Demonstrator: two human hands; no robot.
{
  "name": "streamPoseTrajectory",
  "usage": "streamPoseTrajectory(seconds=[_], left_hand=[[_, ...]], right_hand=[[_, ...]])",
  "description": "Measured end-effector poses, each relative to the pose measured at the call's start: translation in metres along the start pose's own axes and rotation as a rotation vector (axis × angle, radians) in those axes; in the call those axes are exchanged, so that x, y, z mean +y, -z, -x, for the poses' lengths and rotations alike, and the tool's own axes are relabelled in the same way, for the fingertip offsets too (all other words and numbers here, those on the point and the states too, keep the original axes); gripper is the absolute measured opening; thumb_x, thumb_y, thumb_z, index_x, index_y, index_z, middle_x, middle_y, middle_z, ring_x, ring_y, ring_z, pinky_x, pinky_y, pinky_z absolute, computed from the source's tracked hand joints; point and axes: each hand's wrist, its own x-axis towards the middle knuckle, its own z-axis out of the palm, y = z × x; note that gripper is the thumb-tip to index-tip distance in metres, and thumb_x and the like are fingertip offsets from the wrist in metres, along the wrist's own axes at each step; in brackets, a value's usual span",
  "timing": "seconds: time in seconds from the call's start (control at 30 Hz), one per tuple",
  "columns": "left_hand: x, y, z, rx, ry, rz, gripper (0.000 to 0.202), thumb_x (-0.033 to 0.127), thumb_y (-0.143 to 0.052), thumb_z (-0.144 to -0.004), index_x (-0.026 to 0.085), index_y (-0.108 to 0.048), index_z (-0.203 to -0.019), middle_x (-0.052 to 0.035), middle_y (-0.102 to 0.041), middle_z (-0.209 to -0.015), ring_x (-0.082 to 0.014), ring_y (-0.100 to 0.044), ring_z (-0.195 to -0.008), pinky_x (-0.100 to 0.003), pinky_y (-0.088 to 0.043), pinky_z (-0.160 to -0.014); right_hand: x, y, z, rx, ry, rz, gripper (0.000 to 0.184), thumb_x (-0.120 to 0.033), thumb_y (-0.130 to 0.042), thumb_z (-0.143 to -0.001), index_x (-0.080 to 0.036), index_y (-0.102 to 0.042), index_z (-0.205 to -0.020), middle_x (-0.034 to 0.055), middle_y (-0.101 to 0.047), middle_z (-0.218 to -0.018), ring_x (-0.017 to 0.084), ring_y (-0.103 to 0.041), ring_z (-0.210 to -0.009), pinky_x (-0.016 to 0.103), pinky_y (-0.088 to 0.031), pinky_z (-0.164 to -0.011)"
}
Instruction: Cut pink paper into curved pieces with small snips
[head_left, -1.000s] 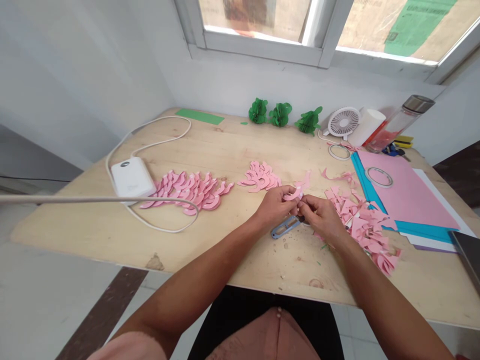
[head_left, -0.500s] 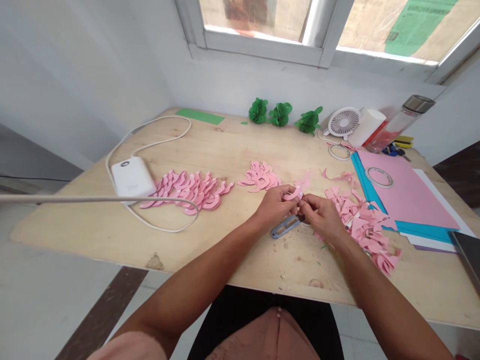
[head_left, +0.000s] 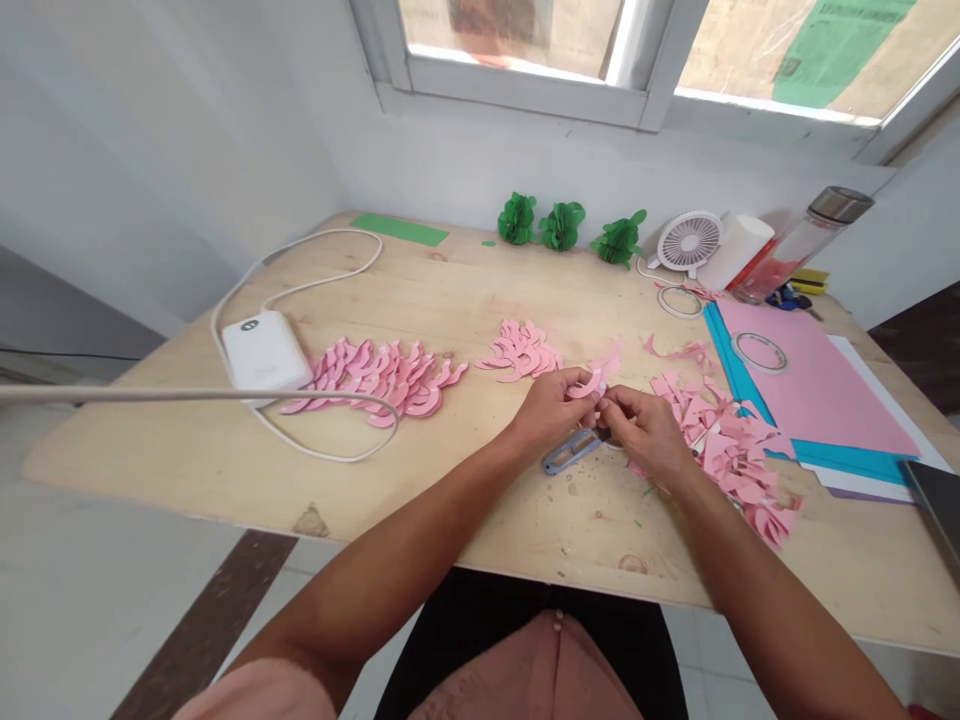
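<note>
My left hand [head_left: 551, 408] is closed on a curved pink paper strip [head_left: 584, 388], held between thumb and fingers above the table. At the strip's right end, the thumb and fingertips of my right hand [head_left: 646, 428] are pinched together; a small whitish patch shows there. Just beneath both hands lies a utility knife [head_left: 566, 455] with a pale blue handle, its far end partly hidden. A small pile of curved pink paper strips [head_left: 520, 350] is beyond my left hand. Pink paper scraps [head_left: 739, 450] are heaped beside my right wrist.
A larger pile of pink strips [head_left: 382, 380] lies left, by a white power bank [head_left: 264, 352] with a looping cable. Several sheets of coloured paper [head_left: 832, 390] bear a tape roll [head_left: 760, 353]. Green paper shapes [head_left: 561, 227], a small fan [head_left: 688, 242] and a bottle [head_left: 806, 245] stand behind.
The hands stay almost in place, still together at the pink strip. The view has shifted very slightly; nothing else on the table has visibly moved.
</note>
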Motion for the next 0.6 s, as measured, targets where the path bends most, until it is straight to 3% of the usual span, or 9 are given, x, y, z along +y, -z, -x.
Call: streamPoseTrajectory(seconds=[0.6], left_hand=[[-0.0001,-0.0006,-0.0004,-0.002,0.011,0.014,0.015,0.027,-0.056,-0.073,0.014,-0.052,-0.065,0.0029,-0.051,-0.05,-0.0072,-0.047,-0.047,-0.02,-0.039,-0.05]], right_hand=[[0.0021,0.0003,-0.0008,-0.017,0.015,0.047,0.028,-0.032,-0.043,-0.084,-0.017,-0.057,-0.066,-0.002,-0.052,-0.054,0.009,-0.04,-0.047,0.02,-0.029,-0.046]])
